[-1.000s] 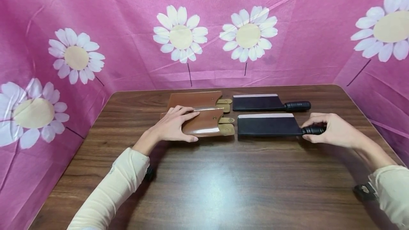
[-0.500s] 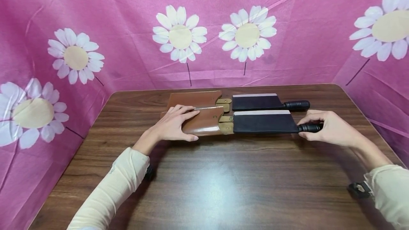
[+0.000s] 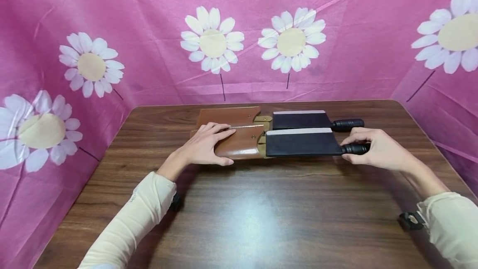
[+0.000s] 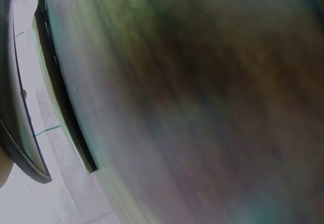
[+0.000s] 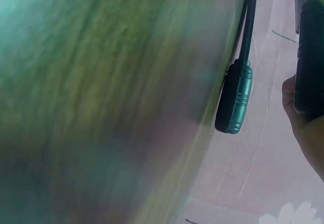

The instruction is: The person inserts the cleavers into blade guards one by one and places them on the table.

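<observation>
In the head view my left hand (image 3: 203,144) grips the nearer brown leather knife sheath (image 3: 240,144), fingers over its top and thumb at its near edge. Both wrist views show background beneath what each hand holds, so sheath and cleaver are raised off the table. My right hand (image 3: 377,148) pinches the black handle (image 3: 356,148) of the nearer cleaver (image 3: 302,143), fingers behind and thumb in front. Its broad dark blade points left, pale edge away from me. The blade's left end overlaps the tan flap (image 3: 262,148) at the sheath's mouth.
Behind lie a second brown sheath (image 3: 228,116) and a second cleaver (image 3: 298,120), whose handle (image 5: 235,97) shows in the right wrist view. Everything is near the far edge of the wooden table (image 3: 254,219). A pink flowered cloth (image 3: 250,86) hangs around it.
My right hand has moved the nearer cleaver left, from a small gap beside the sheath to over its flap. The left hand has stayed almost still, the sheath's mouth end rising slightly.
</observation>
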